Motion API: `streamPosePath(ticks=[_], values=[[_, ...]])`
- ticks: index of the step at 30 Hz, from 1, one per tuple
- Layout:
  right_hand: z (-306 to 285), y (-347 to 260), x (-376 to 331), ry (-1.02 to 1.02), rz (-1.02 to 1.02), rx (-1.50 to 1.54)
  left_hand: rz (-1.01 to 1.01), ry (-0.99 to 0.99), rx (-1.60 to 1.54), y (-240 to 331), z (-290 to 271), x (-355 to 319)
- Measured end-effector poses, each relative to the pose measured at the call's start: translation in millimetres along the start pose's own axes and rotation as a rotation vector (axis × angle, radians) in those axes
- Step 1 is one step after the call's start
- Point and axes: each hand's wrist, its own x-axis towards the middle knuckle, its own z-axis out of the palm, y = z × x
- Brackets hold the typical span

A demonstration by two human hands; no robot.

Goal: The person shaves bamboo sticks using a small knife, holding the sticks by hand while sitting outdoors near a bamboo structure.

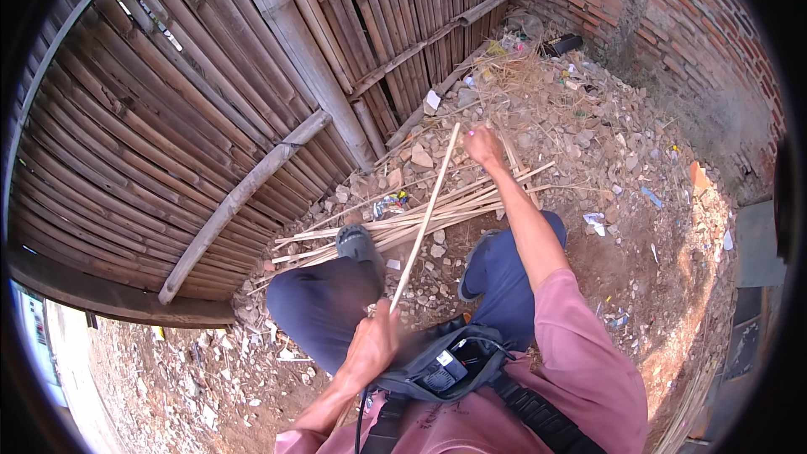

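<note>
One pale, slender wooden strip, slanting above stony brown ground: left hand is clamping near end; right hand is curling beside far end, grip unclear. Loose pale strips are lying beneath, completion unclear.

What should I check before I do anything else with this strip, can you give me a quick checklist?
1. Left hand gripping the pale strip: ok, closed around its lower end.
2. Right hand gripping the same strip: cannot tell; it is close to the upper end, but its fingers are unclear.
3. Other strips neatly stacked: not ok, they lie loosely fanned on the ground.
4. Footing free of stones: not ok, some lie between the shoes.
5. Waist bag closed: not ok, it gapes open.
</note>
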Motion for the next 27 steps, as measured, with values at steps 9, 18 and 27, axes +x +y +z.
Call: streamPosePath(ticks=[9, 18, 27], values=[[-79.4, 39.8, 35.8, 0.128, 0.096, 0.009, -0.116, 0.053, -0.139, -21.8, -27.9, 15.9], [-105.1, -48.2, -36.6, -0.552, 0.005, 1.179, -0.059, -0.027, -0.221, -3.1, -24.4, 26.4], [-94.5, -47.9, -45.7, -0.817, -0.042, 1.434, -0.115, -0.249, -0.332, -1.1, -27.5, 36.1]])
